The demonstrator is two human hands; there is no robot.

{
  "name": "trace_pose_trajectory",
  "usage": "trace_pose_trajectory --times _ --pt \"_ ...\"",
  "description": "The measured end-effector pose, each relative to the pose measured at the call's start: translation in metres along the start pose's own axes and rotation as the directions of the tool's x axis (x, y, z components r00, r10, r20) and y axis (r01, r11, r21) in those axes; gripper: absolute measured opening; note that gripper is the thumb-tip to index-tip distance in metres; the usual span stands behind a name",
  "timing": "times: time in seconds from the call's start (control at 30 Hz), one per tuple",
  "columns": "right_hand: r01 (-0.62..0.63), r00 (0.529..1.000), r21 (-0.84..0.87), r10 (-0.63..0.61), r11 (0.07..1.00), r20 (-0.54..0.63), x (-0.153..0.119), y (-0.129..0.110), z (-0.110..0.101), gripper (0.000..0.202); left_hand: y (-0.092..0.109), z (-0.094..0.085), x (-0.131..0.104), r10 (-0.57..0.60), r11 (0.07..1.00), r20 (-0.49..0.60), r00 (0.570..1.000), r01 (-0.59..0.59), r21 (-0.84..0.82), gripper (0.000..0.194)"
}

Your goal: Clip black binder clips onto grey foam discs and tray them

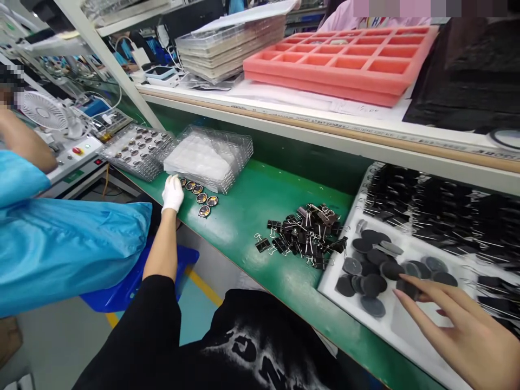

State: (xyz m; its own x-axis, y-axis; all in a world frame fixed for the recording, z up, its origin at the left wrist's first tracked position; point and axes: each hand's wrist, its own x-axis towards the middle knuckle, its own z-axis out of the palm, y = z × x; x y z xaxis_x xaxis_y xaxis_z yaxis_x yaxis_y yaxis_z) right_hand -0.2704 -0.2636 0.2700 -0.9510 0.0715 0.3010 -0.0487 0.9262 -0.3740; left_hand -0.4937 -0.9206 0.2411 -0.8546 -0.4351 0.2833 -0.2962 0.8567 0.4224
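My left hand [173, 194], in a white glove, rests at the table's left edge beside several small round parts [204, 199] with dark rims; its fingertips touch or nearly touch the nearest one, and what they may hold is hidden. My bare right hand [450, 319] reaches over a white tray [333, 281] at the right, with a dark round disc [408, 287] pinched between thumb and fingers. Several black and grey discs [374, 284] lie loose in that tray. A heap of black binder clips [306, 233] sits on the green table between my hands.
Clear plastic trays [209, 154] stand behind the small parts, with a filled stack [138, 149] further left. Rows of clips [442, 206] fill the tray's back. A shelf [284, 122] crosses above, bearing a red compartment tray [325, 81]. A person in blue [69, 238] is at left.
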Motion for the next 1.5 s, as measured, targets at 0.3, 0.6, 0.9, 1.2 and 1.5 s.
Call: trace_pose_trajectory --times 0.3,0.6,0.9,1.2,1.5 --pt "0.004 1.0 0.062 -0.004 0.998 0.009 -0.007 -0.013 0.009 0.048 0.014 0.012 -0.041 0.269 0.957 0.209 0.94 -0.285 0.053 0.051" --pt "0.078 0.996 0.084 -0.081 0.993 0.038 0.002 -0.03 0.002 0.038 0.097 0.019 -0.14 0.323 0.892 0.303 0.897 -0.395 0.218 0.076" --pt "0.323 0.94 0.224 -0.34 0.919 0.039 0.053 -0.079 -0.001 0.032 0.17 0.057 -0.168 0.421 0.881 0.234 0.876 -0.457 0.124 0.068" --pt "0.072 0.918 0.628 -0.297 0.775 0.262 0.189 -0.135 0.078 0.044 0.228 0.059 -0.104 0.733 0.582 0.42 0.535 -0.813 0.019 0.064" --pt "0.44 0.777 0.234 -0.498 0.867 0.385 0.241 -0.154 0.129 0.032 0.259 0.099 -0.086 0.755 0.593 0.375 0.538 -0.805 -0.038 0.052"
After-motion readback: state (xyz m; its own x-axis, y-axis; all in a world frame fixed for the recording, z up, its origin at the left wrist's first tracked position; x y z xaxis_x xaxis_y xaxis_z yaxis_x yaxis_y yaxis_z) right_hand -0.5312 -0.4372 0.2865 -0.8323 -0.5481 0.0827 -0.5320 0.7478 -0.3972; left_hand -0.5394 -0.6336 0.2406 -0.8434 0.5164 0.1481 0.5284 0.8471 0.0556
